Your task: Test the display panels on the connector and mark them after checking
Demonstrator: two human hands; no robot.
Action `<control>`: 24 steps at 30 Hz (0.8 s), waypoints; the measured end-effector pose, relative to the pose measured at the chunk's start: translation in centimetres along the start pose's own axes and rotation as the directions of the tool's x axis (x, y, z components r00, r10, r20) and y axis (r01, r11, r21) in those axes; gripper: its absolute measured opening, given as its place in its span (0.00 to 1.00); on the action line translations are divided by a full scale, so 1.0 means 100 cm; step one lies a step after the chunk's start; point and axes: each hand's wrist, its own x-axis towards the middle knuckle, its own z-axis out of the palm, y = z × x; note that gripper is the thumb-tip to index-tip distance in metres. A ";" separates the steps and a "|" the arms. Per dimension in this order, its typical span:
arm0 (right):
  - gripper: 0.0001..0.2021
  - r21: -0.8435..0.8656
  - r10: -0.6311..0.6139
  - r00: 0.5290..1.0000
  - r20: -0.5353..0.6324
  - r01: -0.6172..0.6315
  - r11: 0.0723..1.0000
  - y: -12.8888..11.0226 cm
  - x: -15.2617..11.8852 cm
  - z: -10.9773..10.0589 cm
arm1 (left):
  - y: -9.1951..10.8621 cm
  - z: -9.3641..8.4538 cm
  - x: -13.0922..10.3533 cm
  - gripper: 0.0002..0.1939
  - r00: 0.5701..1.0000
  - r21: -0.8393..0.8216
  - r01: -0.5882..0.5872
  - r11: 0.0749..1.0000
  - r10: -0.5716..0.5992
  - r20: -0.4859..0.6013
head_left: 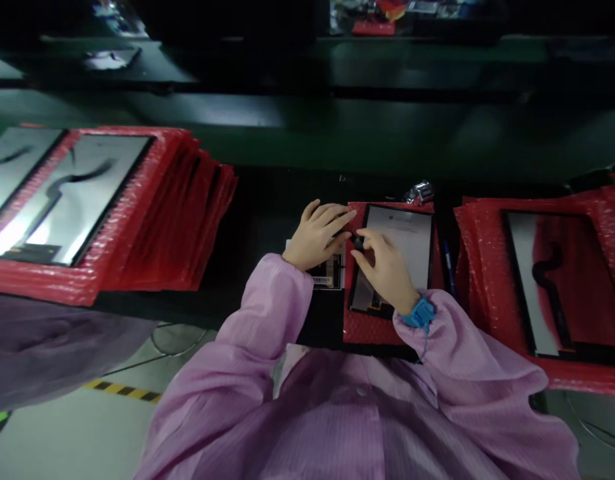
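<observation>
Scanning from the left edge: a purple-grey cloth (52, 347) fills the lower left corner, in front of the bench (267, 200).
Left stack: a pile of red bubble-wrap sheets (187, 220) lies fanned on the bench, well apart from the hands; two screen panels (77, 193) rest face-up on top, side by side, reflecting light.
Floor: pale, with a yellow-and-black striped strip (122, 389) below the bench edge.
Left hand (317, 235): palm down, fingers spread and extended to the right; it rests on a small dark board with a white label (328, 272) just left of the centre panel. Fingertips reach the panel's left edge. Grip: apart, clamped on nothing visible.
Centre panel (400, 250): one screen panel, face-up, lying flat on a single red bubble-wrap sheet (372, 328) directly before the person, between the two stacks.
Small dark part (356, 241): sits at the panel's upper left edge, between both hands; too small to identify.
Right hand (384, 267): lies over the lower left of the centre panel, thumb and forefinger drawn together on the small dark part. Grip: pinched on that part.
Wrist: a blue strap (421, 312) circles the right wrist, at the cuff of a pink sleeve (467, 360).
Behind the panel: a small shiny metal object (421, 192) on the bench, blurred.
Right stack: further red bubble-wrap sheets (482, 253) carry another screen panel (562, 280), face-up, near the right sleeve.
</observation>
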 end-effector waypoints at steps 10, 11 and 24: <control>0.22 -0.276 -0.074 0.996 0.044 0.083 0.958 -0.001 -0.001 -0.001 | 0.005 -0.009 -0.002 0.11 0.993 0.071 -0.101 0.992 0.105 -0.058; 0.21 -0.230 -0.064 0.997 0.035 0.071 0.971 -0.001 0.000 -0.001 | 0.006 -0.010 -0.002 0.11 0.990 0.090 -0.123 0.988 0.128 -0.058; 0.07 0.279 0.005 0.979 0.204 -0.063 0.958 0.002 0.008 -0.006 | 0.011 -0.020 -0.005 0.14 0.990 -0.138 -0.086 0.987 0.101 0.101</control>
